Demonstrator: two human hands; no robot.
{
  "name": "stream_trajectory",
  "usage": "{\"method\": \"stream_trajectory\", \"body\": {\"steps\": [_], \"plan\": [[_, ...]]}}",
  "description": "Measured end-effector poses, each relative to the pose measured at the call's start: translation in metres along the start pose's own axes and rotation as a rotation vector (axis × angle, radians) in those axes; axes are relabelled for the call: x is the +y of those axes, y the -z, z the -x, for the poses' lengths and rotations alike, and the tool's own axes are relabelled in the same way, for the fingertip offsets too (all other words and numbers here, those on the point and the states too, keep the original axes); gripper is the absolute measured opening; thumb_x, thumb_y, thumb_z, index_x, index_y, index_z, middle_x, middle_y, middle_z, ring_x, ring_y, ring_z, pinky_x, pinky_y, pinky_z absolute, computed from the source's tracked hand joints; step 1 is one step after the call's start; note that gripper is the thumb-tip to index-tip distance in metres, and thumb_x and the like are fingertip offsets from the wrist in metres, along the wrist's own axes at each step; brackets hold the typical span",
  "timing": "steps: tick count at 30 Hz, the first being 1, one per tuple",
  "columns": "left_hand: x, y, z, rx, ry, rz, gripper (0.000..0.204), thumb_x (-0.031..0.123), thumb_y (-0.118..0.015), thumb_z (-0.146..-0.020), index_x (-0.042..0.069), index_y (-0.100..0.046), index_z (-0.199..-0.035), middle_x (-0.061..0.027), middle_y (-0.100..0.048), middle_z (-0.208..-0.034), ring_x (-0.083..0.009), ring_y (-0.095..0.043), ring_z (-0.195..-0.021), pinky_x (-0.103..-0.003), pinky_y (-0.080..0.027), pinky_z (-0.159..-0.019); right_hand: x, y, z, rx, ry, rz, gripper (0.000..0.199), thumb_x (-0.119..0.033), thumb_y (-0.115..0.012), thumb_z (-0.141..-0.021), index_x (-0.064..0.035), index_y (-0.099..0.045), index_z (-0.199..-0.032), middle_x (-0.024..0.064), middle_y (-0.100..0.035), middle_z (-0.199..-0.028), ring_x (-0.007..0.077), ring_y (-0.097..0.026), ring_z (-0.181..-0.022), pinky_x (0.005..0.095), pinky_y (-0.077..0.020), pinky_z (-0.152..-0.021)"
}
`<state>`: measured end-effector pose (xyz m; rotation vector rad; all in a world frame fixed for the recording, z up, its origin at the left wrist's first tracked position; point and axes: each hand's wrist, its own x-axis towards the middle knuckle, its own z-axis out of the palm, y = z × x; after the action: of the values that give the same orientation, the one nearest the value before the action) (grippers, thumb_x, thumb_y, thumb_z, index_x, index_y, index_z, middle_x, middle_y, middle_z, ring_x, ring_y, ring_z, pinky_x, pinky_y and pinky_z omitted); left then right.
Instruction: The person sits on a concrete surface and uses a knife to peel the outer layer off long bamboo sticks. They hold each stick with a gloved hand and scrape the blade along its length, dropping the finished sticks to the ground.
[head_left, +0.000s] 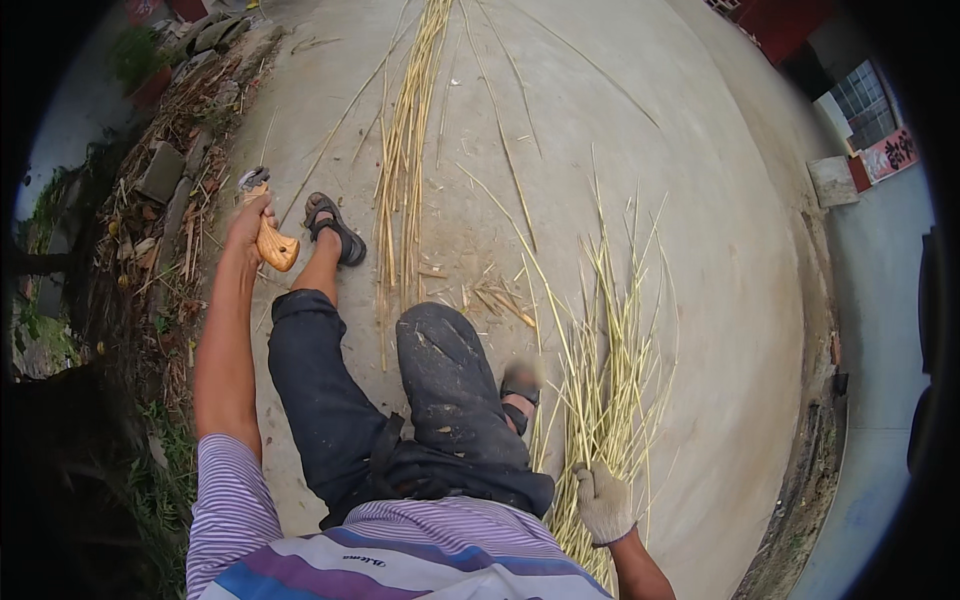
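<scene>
A: Tool first. Which way is it pointing?

B: The wooden-handled tool (pixel 270 235) is running its long axis from the metal head up at the far end to the orange butt down near the person's left shin. It's tilting slightly. One tool only.

A: Grip?

B: The left hand (pixel 250 222), bare, is wrapping tight around the handle's middle, arm stretching out over the left edge of the concrete floor (pixel 700 300), beside the rubble strip (pixel 165 200).

A: Other hand?

B: The right hand (pixel 603 503), in a pale glove, is closing on the near ends of a bundle of yellow stalks (pixel 605 340). The stalks are fanning away from the person toward the far edge, lying along the floor's right half.

A: Counting?

B: Two hands, one glove, two sandals (pixel 335 228). Two main stalk groups: the held one, and a long row (pixel 400 170) lying lengthwise down the floor's middle. Single stalks are too many to count.

A: Posture?

B: Sitting on the floor, legs in dark trousers (pixel 440 390) stretching forward.
</scene>
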<state>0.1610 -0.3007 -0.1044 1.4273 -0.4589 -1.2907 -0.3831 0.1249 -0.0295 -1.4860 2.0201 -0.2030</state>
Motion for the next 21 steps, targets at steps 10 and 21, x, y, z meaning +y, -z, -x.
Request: {"method": "stream_trajectory", "body": {"steps": [10, 21], "plan": [[-0.121, -0.049, 0.087, -0.252, 0.137, -0.178, 0.017, 0.016, -0.066, -0.096, 0.007, -0.056, -0.107, 0.0005, -0.055, -0.069, -0.0090, -0.051, -0.051, -0.023, -0.044, -0.044, 0.159, -0.058, -0.136, -0.138, -0.145, 0.506, 0.028, -0.031, -0.049, -0.098, -0.0061, -0.062, -0.099, 0.0218, -0.070, -0.087, 0.0425, -0.069, -0.082, 0.0523, -0.0541, -0.073], [-0.120, -0.082, 0.070, -0.265, 0.211, -0.279, 0.019, 0.019, -0.066, -0.097, 0.009, -0.053, -0.106, 0.0017, -0.052, -0.068, -0.0093, -0.050, -0.048, -0.023, -0.043, -0.043, 0.329, -0.146, -0.056, -1.056, -0.432, 0.759, 0.026, -0.016, -0.067, -0.080, -0.0129, -0.079, -0.102, 0.0147, -0.074, -0.108, 0.0296, -0.072, -0.102, 0.0391, -0.0566, -0.085]]}}
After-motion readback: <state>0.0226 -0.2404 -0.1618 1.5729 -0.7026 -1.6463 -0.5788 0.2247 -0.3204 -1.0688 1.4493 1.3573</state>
